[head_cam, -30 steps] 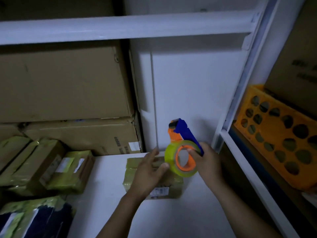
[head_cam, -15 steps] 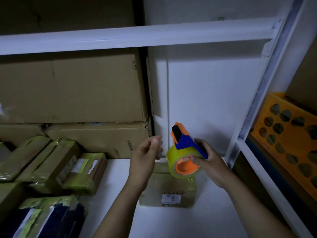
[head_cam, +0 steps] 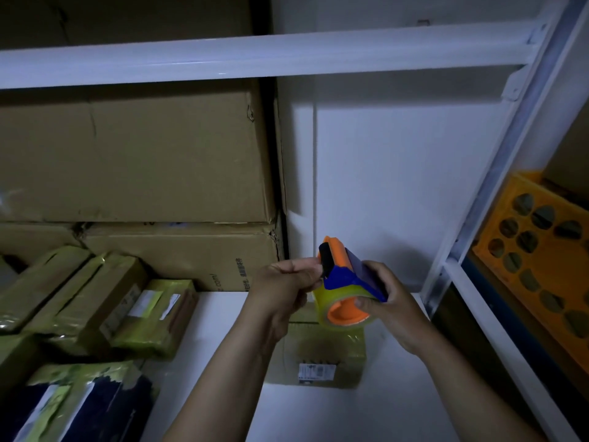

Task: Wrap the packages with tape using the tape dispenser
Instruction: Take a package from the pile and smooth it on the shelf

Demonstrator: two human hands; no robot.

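My right hand [head_cam: 393, 309] grips an orange and blue tape dispenser [head_cam: 342, 282] loaded with a yellowish clear roll, held in the air above the white shelf [head_cam: 318, 416]. My left hand [head_cam: 283, 290] is closed at the dispenser's black cutter end, its fingertips pinched there; the tape end itself is too small to see. Under both hands a small cardboard package [head_cam: 322, 358] with a white label lies flat on the shelf, partly hidden by the roll.
Several tape-wrapped packages [head_cam: 105, 301] lie on the left, with a dark wrapped parcel [head_cam: 73, 406] at the front left. Large cartons [head_cam: 137, 161] are stacked behind. A white shelf post [head_cam: 471, 218] and an orange perforated crate [head_cam: 538, 256] stand on the right.
My left hand lifted off the package and came up to the dispenser's cutter end, closing there. The right hand raised and tilted the dispenser. The view shifted.
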